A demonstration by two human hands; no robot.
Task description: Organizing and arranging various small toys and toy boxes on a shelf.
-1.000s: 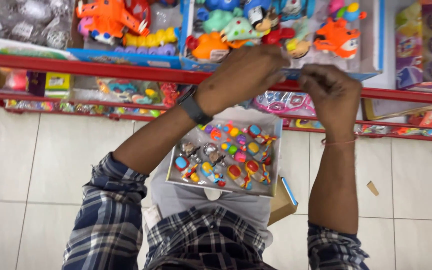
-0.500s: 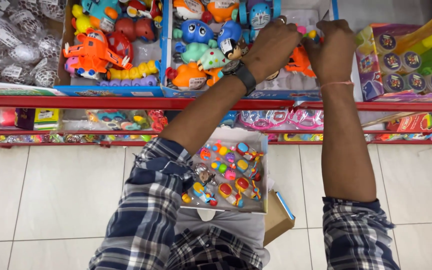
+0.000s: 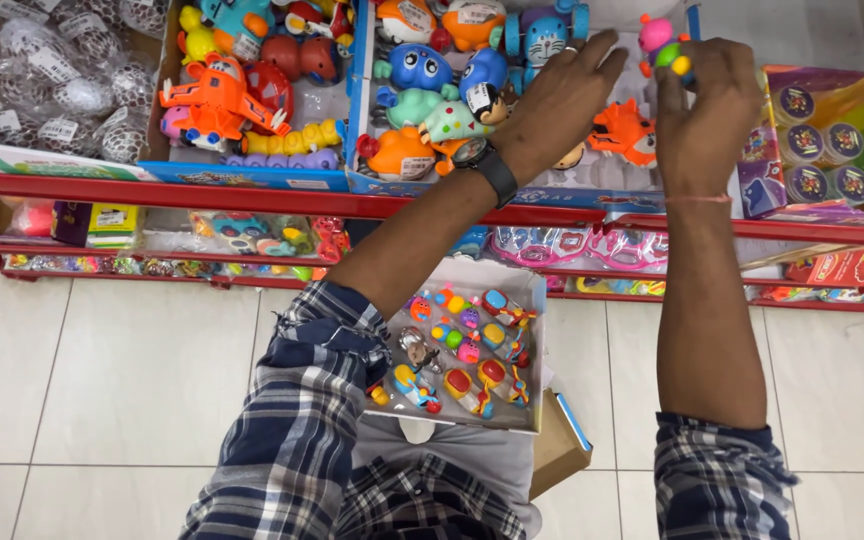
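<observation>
Up high, pinched in the right hand (image 3: 704, 110): a small plastic wind-up toy in pink, green and yellow (image 3: 667, 48), raised over the far right corner of the blue-rimmed display tray of wind-up animals (image 3: 452, 185). Thumb and first fingers (image 3: 700, 62) closed round the toy's lower end, pink top poking up and to the left past the fingertips, so long axis roughly upright, tilted slightly leftward. Toy directly at the right hand's fingertips, well nearer to it than to the other hand.

Just left of it, the left hand (image 3: 555, 100), black watch on the wrist, fingers spread and loose, holding nothing, palm lying over the white inside of the same tray; fingertips close to the toy but apart from it. Beneath and between the two hands, an orange plastic crab-like toy (image 3: 622, 130) lying in the tray. Further left in that tray, blue, green and orange animal figures packed together.

Alongside to the left, a second blue tray with an orange robot-like toy (image 3: 214, 95) and a row of yellow pieces. Far left, clear bags of mesh balls (image 3: 52, 90). Right of the hands, round purple-lidded tubs (image 3: 812, 140) in a carton. All of it on a red-edged metal shelf (image 3: 202, 190).

Lower down, against the chest, a shallow grey cardboard box of mixed small wind-up toys (image 3: 467, 350), propped between the plaid sleeves, above a white tiled floor (image 3: 102, 380).
</observation>
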